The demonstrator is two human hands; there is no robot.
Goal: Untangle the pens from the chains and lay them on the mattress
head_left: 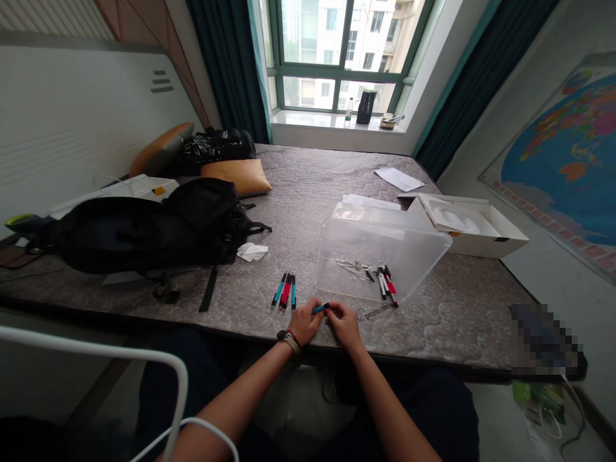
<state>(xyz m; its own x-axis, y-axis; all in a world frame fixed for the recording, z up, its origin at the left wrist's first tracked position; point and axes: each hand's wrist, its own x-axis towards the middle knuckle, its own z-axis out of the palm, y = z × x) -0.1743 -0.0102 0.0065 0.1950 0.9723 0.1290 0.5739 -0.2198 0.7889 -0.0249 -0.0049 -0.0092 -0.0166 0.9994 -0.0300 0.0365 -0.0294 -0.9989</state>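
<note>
Two-handed grip on a teal pen (319, 308) above the near mattress (260, 319) edge, by left hand (307, 323) around the barrel and right hand (344, 325) at its dark end, apparently for steadiness, beside similar pens (287, 286) grouped left, seemingly within easy reach.

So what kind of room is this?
Probably a bedroom: there's what looks like a big mattress, an orange cushion on it, and long curtains beside the window.

Gray patterned mattress (298, 218): 1 black backpack (115, 231) left, crumpled tissue (253, 251) beside it, teal and red pens (285, 292) near front edge, 1 clear bin (346, 240), 1 white box (486, 245) right.
</note>
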